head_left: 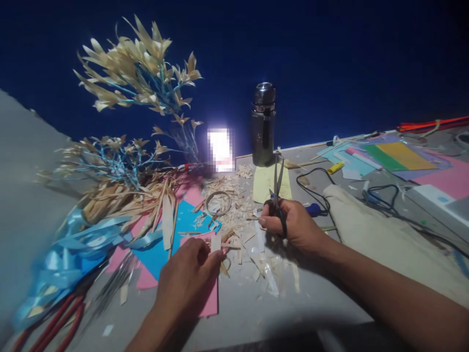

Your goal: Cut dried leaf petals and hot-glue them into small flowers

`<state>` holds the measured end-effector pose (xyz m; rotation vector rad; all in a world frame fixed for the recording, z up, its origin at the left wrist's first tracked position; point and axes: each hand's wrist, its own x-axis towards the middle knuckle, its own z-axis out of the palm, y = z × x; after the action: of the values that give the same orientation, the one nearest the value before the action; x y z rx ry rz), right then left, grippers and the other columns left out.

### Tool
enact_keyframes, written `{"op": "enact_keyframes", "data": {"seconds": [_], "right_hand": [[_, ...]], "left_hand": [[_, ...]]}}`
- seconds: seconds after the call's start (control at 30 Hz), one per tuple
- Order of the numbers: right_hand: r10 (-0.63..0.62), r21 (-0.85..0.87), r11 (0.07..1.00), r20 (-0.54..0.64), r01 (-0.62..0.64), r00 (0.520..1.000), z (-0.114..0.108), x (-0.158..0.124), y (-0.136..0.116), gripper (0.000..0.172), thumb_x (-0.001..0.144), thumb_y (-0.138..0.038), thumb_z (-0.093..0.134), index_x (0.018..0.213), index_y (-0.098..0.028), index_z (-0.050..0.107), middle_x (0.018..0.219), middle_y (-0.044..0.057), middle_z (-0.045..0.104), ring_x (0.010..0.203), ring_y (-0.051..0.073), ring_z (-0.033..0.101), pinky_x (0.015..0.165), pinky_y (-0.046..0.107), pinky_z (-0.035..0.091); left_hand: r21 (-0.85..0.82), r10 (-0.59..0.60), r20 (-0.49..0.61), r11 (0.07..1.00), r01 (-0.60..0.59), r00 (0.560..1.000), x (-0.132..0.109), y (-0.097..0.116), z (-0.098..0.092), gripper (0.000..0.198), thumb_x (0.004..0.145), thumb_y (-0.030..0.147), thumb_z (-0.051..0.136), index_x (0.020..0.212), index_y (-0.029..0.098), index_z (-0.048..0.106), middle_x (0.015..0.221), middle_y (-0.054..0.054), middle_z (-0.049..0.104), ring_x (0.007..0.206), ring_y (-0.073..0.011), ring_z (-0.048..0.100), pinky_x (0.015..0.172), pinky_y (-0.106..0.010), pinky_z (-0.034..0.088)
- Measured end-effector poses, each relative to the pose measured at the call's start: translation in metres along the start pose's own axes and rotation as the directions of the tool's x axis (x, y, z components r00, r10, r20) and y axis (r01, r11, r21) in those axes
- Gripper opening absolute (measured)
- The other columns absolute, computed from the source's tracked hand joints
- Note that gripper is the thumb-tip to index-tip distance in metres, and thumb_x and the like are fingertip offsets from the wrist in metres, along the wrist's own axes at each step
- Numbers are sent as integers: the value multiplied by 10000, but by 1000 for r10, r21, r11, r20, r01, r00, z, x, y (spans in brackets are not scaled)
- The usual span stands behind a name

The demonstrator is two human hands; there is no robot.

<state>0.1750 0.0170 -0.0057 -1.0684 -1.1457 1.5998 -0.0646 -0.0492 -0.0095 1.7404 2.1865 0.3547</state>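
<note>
My left hand (185, 269) is closed, its thumb and fingers pinching a short pale strip of dried husk (216, 242) above a pink paper sheet (210, 300). To the right, my right hand (298, 222) grips a pair of scissors (279, 182) by the dark handles, with the blades pointing up and away from me and slightly apart. Husk scraps (238, 210) litter the table between and beyond my hands. A roll of tape or ring (218, 203) lies among them. A yellow cloth or paper (261, 185) is behind the scissors.
Branches with dried-husk leaves (146, 83) rise at the left, above blue ribbon (66, 254) and red-handled pliers or cutters (69, 322). A dark flask (263, 127) stands at the back near a bright pixelated light (220, 149). Coloured papers (399, 156), a black cord (311, 172) and beige cloth (362, 230) occupy the right.
</note>
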Motion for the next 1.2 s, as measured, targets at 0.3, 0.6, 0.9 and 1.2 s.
{"op": "enact_keyframes", "data": {"seconds": [0.3, 0.6, 0.9, 1.2], "right_hand": [[72, -47, 997, 66, -69, 995, 3, 2, 8, 332, 643, -334, 914, 764, -177, 648, 623, -33, 571, 539, 110, 499, 499, 242, 393], [172, 138, 969, 225, -206, 959, 12, 2, 26, 399, 577, -302, 926, 845, -145, 676, 728, 3, 648, 627, 135, 589, 570, 243, 473], [87, 216, 970, 133, -115, 987, 11, 7, 19, 365, 576, -242, 894, 835, -139, 658, 680, -6, 632, 597, 127, 565, 560, 234, 455], [88, -1, 996, 78, -89, 993, 9, 6, 26, 337, 587, -228, 852, 796, -173, 593, 697, -37, 571, 630, 114, 488, 549, 223, 359]], "left_hand": [[-857, -83, 117, 495, 142, 990, -3, -3, 13, 307, 722, 365, 839, 671, 221, 573, 681, -3, 624, 671, -190, 594, 618, -291, 420], [-914, 147, 401, 138, 383, 904, 14, 42, 4, 305, 597, 187, 909, 756, 169, 649, 574, 19, 631, 484, -90, 534, 484, -194, 383], [-906, 253, 410, 224, 359, 876, 35, 66, 22, 275, 689, 277, 854, 689, 180, 597, 576, 14, 619, 503, -99, 538, 497, -202, 386], [-912, 243, 385, 244, 328, 890, 36, 50, 42, 287, 701, 276, 858, 657, 171, 595, 541, 39, 550, 490, -74, 448, 494, -204, 308]]}}
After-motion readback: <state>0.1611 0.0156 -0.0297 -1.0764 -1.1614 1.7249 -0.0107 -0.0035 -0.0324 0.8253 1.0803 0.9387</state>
